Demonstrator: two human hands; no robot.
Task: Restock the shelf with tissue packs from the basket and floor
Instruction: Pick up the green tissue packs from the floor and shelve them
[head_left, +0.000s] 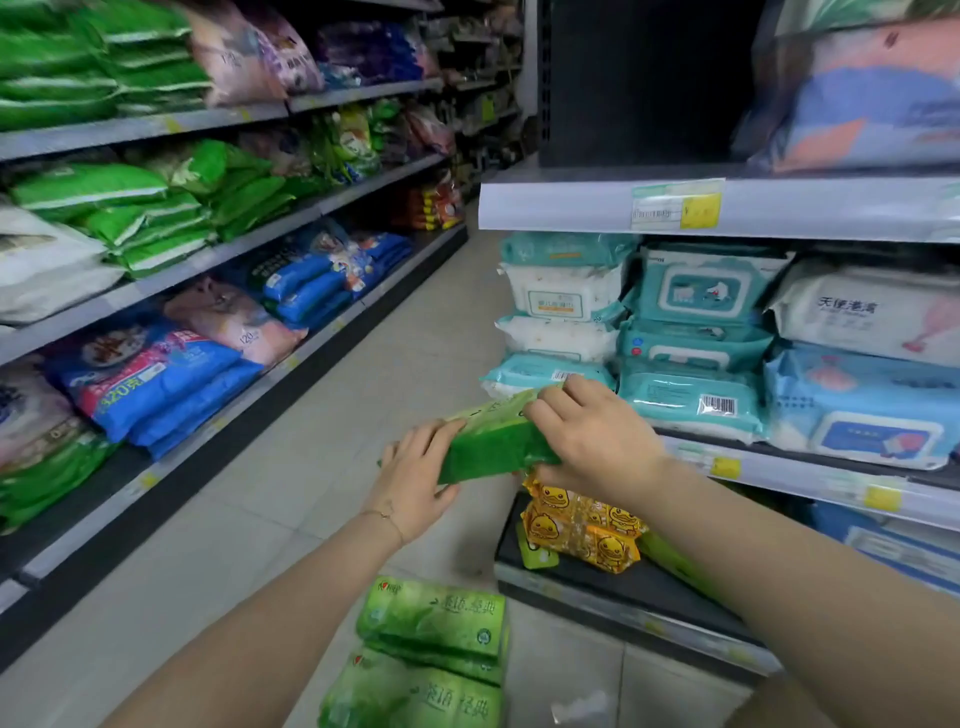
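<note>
Both hands are working one green tissue pack (493, 447) in mid-air, just in front of the shelf end; the left hand (415, 478) is cupping the near end, fingers wrapped over the top edge and thumb underneath, while the right hand (587, 436) is gripping the far end from above, so neither hand is free. The pack is riding tilted, its far end higher, just above the yellow duck-print packs (582, 525) that are lying on the dark bottom shelf (649, 587); whether it is bound for that shelf or for the row of wet-wipe packs (691, 400) just behind it, I cannot say; the bare stretch of the bottom shelf is looking the likelier landing spot. Two more green packs (431, 654) are waiting on the floor (291, 467) below the forearms, stacked one over the other; no basket is showing in this view. To do this step well, the person is going to want to level the pack first; keeping both ends supported is stopping the soft wrapper from sagging or buckling. Sliding it in flat beside the duck packs, printed face outward, rather than dropping it on top, looks the tidy choice; the right hand is sitting close to the wipes, so a careless push risks nudging that lowest pack off the shelf lip.
</note>
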